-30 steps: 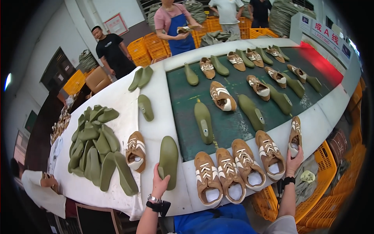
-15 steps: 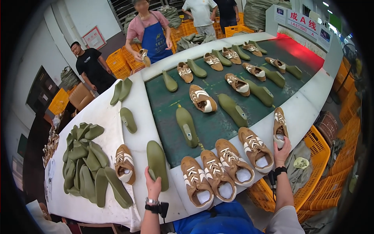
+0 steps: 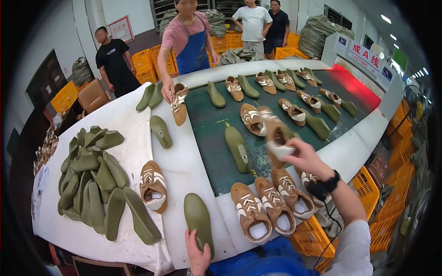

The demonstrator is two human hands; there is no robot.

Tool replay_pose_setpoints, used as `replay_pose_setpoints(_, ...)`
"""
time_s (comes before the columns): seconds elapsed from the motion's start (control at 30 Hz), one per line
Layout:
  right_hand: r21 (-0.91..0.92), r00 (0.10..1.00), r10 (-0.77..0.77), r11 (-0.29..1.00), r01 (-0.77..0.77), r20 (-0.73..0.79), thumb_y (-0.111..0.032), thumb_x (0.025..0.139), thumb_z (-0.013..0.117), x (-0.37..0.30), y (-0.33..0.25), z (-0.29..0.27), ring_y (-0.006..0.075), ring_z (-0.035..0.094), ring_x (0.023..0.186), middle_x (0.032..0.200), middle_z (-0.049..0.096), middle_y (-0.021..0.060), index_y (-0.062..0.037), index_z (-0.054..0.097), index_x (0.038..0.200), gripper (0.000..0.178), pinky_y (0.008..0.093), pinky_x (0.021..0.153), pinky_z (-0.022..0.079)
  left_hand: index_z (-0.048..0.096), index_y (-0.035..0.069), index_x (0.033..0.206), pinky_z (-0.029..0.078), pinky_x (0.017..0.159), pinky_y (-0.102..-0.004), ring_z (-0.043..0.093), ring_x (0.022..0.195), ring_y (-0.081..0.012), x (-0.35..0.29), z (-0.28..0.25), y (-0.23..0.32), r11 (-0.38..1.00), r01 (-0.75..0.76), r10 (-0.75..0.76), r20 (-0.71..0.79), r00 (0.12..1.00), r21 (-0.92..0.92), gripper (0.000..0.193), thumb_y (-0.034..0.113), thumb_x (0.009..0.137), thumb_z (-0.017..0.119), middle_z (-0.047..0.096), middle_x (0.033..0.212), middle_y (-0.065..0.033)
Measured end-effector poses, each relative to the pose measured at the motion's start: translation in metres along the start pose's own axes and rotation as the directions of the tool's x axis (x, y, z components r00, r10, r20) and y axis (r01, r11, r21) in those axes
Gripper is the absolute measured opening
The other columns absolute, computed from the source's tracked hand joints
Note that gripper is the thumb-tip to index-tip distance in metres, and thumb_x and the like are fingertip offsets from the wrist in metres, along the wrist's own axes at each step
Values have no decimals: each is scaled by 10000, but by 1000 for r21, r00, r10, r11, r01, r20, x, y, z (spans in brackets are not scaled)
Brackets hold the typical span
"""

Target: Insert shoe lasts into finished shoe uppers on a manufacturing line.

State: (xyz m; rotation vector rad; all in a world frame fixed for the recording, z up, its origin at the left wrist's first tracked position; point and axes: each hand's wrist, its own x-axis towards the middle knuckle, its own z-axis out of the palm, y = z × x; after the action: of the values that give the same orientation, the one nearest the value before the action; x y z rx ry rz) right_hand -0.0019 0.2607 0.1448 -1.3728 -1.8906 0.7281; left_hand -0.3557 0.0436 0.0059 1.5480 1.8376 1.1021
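My left hand [image 3: 199,255] grips the lower end of a green shoe last [image 3: 198,214] at the table's near edge. In my right hand [image 3: 306,162] is a brown sneaker [image 3: 275,125] with white stripes, held by its white heel and blurred by motion. It hangs over the green belt [image 3: 207,138], hiding part of the last behind it. Just below, a row of brown sneakers [image 3: 251,207] stands along the near edge, partly covered on the right by my right wrist. A single green last [image 3: 236,146] lies on the belt left of the held sneaker.
A heap of green lasts [image 3: 94,172] covers the white cloth at left, with one sneaker [image 3: 154,186] beside it. Across the table a co-worker's hand [image 3: 168,92] holds another sneaker [image 3: 179,108]. Sneakers and lasts line the belt's far side. Orange crates [image 3: 313,237] stand at lower right.
My right hand has carried the sneaker from the right edge leftward over the belt. My left hand stays on the last. The co-worker has reached a sneaker down to the table's far left corner.
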Motion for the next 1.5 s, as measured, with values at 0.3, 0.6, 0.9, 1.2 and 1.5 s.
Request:
replay_pose_setpoints(0.3, -344, 949, -98, 917, 203, 300, -195, 747, 679, 173, 37, 208, 354, 609, 927, 964, 635, 175, -53, 587, 1014, 316, 428, 803, 483, 410, -6, 1306, 263, 1082, -426, 332, 1287, -428, -1, -5, -2, 996, 28, -26, 23, 999, -81, 552, 71, 789, 586, 352, 1375, -288)
replay_pose_setpoints(0.6, -633, 998, 21, 774, 17, 52, -25, 759, 609, 205, 56, 275, 379, 557, 1019, 1186, 476, 196, -142, 526, 1178, 444, 440, 826, 485, 401, 8, 1302, 248, 1083, -447, 305, 1298, -442, 2, -11, -17, 989, 87, -76, 91, 993, -123, 551, 74, 788, 588, 303, 1400, -296)
replay_pose_setpoints(0.9, -258, 547, -365, 601, 757, 754, -31, 724, 576, 180, -69, 387, 329, 612, 962, 1218, 494, 141, -188, 467, 1279, 586, 420, 749, 514, 392, 7, 1314, 256, 1082, -437, 309, 1291, -446, 8, -20, -5, 993, 32, -17, 133, 991, -110, 557, 74, 794, 579, 310, 1396, -296)
replay_pose_setpoints(1.2, -14, 890, -285, 951, 310, 356, -116, 828, 523, 137, -88, 324, 365, 622, 857, 932, 654, 144, -163, 506, 1137, 313, 450, 716, 478, 426, -7, 1297, 301, 1058, -408, 379, 1255, -398, 7, -1, -27, 985, -54, 52, -17, 998, -163, 545, 44, 773, 570, 415, 1333, -255)
replay_pose_setpoints(1.5, 227, 824, -567, 801, 554, -6, -166, 864, 573, -45, -101, 152, 296, 604, 510, 841, 654, 163, -124, 487, 1159, 310, 353, 490, 502, 257, -4, 1407, 312, 1052, -417, 353, 1290, -340, 12, -19, 29, 975, -88, 83, -33, 996, -204, 717, 87, 808, 641, 381, 1368, -240)
